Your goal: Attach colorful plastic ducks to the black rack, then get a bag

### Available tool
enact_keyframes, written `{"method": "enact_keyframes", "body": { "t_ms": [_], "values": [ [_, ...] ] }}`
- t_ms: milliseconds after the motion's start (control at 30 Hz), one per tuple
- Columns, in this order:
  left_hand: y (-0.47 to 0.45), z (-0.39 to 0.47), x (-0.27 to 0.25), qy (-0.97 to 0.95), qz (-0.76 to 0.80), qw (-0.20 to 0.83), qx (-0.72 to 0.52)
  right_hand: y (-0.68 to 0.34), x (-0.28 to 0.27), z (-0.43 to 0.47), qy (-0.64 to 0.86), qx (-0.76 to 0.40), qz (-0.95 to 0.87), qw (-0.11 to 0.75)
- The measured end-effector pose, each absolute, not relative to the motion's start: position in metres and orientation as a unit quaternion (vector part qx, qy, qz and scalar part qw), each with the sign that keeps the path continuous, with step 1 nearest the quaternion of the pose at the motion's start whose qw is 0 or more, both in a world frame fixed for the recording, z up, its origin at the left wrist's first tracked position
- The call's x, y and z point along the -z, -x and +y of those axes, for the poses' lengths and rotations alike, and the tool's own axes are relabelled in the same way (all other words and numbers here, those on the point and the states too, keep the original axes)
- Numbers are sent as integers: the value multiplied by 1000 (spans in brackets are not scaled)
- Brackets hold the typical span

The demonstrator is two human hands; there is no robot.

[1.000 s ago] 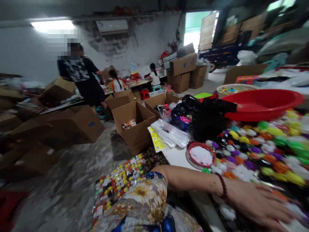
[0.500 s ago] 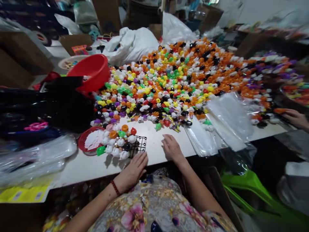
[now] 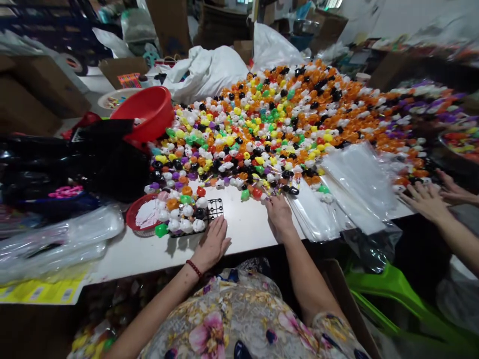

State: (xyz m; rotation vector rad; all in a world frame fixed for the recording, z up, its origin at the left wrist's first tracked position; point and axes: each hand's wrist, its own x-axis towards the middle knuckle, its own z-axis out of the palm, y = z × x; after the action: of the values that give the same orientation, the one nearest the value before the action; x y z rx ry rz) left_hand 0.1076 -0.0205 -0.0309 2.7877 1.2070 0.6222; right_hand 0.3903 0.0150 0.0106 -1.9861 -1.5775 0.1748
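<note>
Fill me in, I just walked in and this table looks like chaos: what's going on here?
A person sits at a white table heaped with small coloured plastic toys. Their left hand rests at the near edge of a black grid tray partly filled with toys. Their right hand reaches to the near edge of the heap, beside stacked clear plastic bags. Another person's hands work the pile at the right. A red basin sits to the left.

No lettering anywhere is sharp enough to read.
</note>
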Motion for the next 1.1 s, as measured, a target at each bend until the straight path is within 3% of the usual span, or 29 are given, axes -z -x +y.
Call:
{"method": "enact_keyframes", "body": {
  "t_ms": [200, 533, 700, 1100],
  "values": [
    [-97, -45, 31, -877, 415, -19, -244, -357, -21, -9, 716, -253, -532, 374],
    [-82, -52, 29, -858, 444, -34, -255, -271, -10, -1, 542, -512, -507, 432],
    [-83, -50, 31, -856, 451, -29, -250, -245, 1, 3, 566, -505, -525, 386],
    [-81, -49, 26, -867, 439, -11, -235, -241, -3, 9, 546, -331, -734, 234]
  ]
}}
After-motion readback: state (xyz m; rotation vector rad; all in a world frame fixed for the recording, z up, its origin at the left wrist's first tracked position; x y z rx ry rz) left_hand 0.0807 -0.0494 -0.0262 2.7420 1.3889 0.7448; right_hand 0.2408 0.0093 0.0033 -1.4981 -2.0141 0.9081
